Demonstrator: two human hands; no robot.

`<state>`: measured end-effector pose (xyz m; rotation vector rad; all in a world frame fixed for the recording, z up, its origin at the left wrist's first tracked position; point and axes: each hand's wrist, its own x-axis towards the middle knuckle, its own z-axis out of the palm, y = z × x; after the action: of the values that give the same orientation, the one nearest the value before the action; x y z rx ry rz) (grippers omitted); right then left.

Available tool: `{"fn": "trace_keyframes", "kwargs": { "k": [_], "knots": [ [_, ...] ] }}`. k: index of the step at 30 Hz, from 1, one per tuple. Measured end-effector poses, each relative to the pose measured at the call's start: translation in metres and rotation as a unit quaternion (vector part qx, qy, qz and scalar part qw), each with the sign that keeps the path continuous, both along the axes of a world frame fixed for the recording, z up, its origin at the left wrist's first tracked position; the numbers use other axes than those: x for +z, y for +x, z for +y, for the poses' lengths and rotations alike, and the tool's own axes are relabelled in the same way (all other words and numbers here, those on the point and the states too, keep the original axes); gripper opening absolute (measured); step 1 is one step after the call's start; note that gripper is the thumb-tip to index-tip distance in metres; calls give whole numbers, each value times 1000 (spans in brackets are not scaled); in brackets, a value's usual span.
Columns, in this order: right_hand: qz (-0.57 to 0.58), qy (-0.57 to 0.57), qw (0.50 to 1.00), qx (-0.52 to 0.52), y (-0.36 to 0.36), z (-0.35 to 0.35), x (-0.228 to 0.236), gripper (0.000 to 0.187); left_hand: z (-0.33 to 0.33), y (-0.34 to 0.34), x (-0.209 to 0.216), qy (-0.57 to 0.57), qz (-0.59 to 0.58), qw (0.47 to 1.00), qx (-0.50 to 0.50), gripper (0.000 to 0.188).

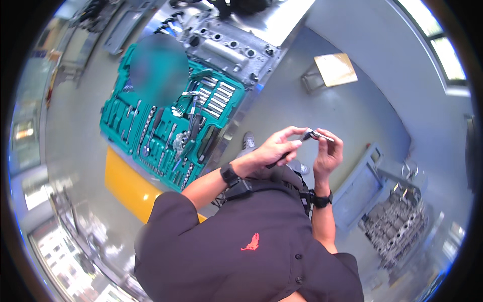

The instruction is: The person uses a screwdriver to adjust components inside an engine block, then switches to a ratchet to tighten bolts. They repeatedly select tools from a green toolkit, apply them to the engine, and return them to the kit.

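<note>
In front of my torso, my left hand (279, 149) is closed around the black handle of a ratchet wrench (306, 136). The wrench's head points up and to the right, toward my other hand. My right hand (329, 155) pinches a short silver metal piece (323, 136) at that head, thumb and fingers pressed on it. Whether this piece is a socket or an extension bar is too small to tell, and fingers partly cover where the two parts meet. Both hands are held up over the floor, to the right of the bench.
An open green tool case (166, 118) with sockets and wrenches lies on the bench at left. Behind it sits a grey metal engine cover (221, 48). A wooden-topped stool (336, 69) stands at the far right. An engine block (395, 226) on a stand is at the near right.
</note>
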<state>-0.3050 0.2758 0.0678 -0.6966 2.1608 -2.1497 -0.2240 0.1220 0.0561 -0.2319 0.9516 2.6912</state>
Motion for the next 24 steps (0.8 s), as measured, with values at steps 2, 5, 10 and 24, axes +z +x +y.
{"fn": "trace_keyframes", "kwargs": {
  "k": [2, 5, 10, 24],
  "knots": [
    [-15, -34, 999, 28, 6, -34, -10, 17, -33, 9, -3, 63, -28, 997, 20, 39],
    [0, -43, 998, 37, 12, -72, -21, 18, -66, 18, -21, 71, -4, 997, 30, 36],
    [5, -48, 998, 38, 30, -107, -32, 17, -104, 31, -33, 58, 2, 997, 54, 36],
    [149, 34, 985, 79, 58, -148, -63, 23, -129, 80, -65, 65, 1, 997, 45, 32]
  ]
}}
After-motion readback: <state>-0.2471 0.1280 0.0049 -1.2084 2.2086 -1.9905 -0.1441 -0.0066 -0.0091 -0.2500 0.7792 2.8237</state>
